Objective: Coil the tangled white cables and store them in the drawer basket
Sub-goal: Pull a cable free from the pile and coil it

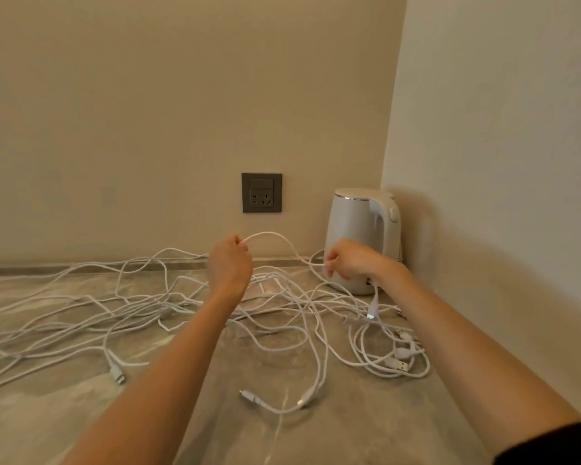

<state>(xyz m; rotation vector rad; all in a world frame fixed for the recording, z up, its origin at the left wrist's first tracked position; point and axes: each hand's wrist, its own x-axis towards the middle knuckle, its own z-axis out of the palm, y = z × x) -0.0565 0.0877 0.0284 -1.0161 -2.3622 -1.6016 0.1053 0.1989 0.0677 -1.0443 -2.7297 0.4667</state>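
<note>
Several tangled white cables [141, 307] sprawl over the grey marbled countertop [349, 414], their plugs lying loose near the front and right. My left hand [230, 263] grips one white cable and holds it lifted above the heap. That cable arches to the right, where my right hand [349, 260] pinches it just in front of the kettle. A plug end dangles below my right hand. No drawer or basket is in view.
A white electric kettle [363, 236] stands in the back right corner against the walls. A grey wall socket [261, 193] sits above the counter behind my hands. A small coil of cable with USB plugs [396, 357] lies at the right.
</note>
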